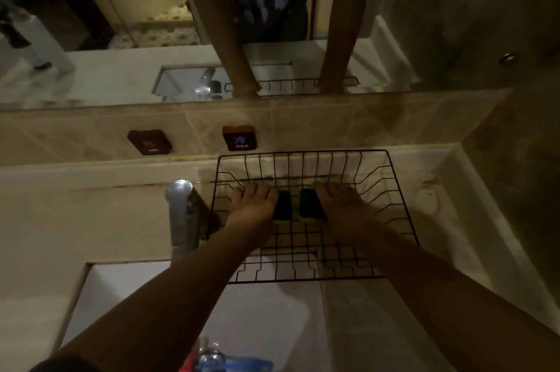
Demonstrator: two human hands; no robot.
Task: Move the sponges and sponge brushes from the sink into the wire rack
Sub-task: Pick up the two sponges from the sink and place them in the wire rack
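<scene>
A black wire rack (pixel 306 155) stands on the counter to the right of the tap. Both my hands reach into it side by side. My left hand (pixel 253 205) grips a green-topped sponge (pixel 283 205) at its right edge. My right hand (pixel 344 205) grips a second green-topped sponge (pixel 310 203) at its left edge. Both sponges rest low on the rack's floor, a small gap between them. At the bottom edge, in the white sink (pixel 121 296), lie blue and red items (pixel 224 361), cut off and too blurred to name.
A chrome tap (pixel 181 214) rises just left of the rack. Hot (pixel 150 141) and cold (pixel 240 137) labels sit on the tiled backsplash. A mirror above reflects my arms. The counter runs into a wall corner on the right.
</scene>
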